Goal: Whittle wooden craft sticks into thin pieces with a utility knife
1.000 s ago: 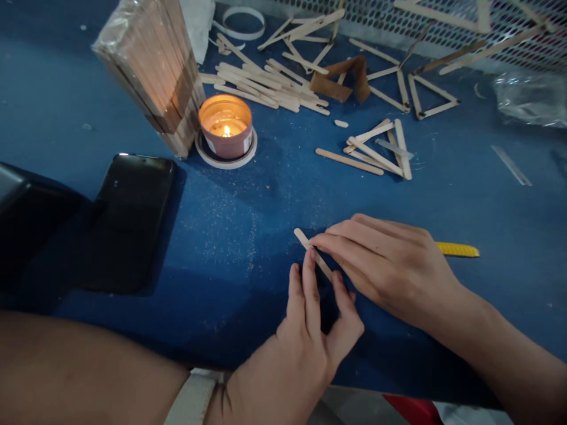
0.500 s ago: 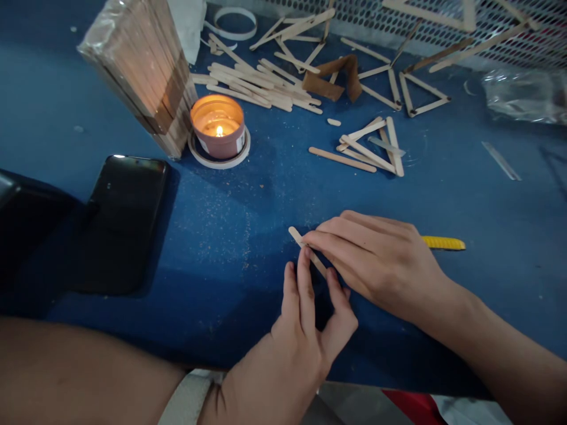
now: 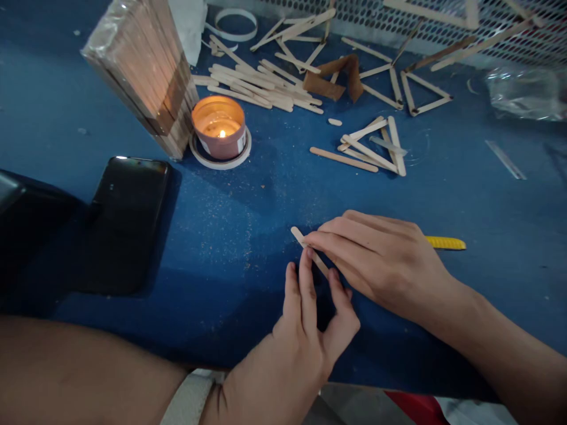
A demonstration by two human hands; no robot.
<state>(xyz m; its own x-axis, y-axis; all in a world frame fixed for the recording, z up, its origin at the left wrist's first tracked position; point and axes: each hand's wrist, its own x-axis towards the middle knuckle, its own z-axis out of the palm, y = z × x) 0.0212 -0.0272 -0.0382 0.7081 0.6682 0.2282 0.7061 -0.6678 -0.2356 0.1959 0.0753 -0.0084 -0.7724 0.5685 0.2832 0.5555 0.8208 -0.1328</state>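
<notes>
From where I stand, a flat wooden craft stick (image 3: 321, 264) lies slantwise near the middle of the table's (image 3: 212, 319) near edge. The left hand (image 3: 296, 348) has its grip closed on it, fingertips along the stick. The right hand (image 3: 385, 260) is bent over it, fingertips drawn together just beside the left's foremost finger; a yellow handle (image 3: 446, 242) pokes out behind that hand, though I can't tell whether its grip closes on it.

The stick looks very light, thin and stiff, dry enough not to slip much, but likely to split or snap if bent hard. I'd pinch it by its long edges, close to where any pressure falls, keeping fingertips off the rounded end.

Farther back are a loose pile of craft sticks (image 3: 266, 85), a stick triangle (image 3: 372, 152) and a lit candle (image 3: 219, 127), well apart from both hands.
</notes>
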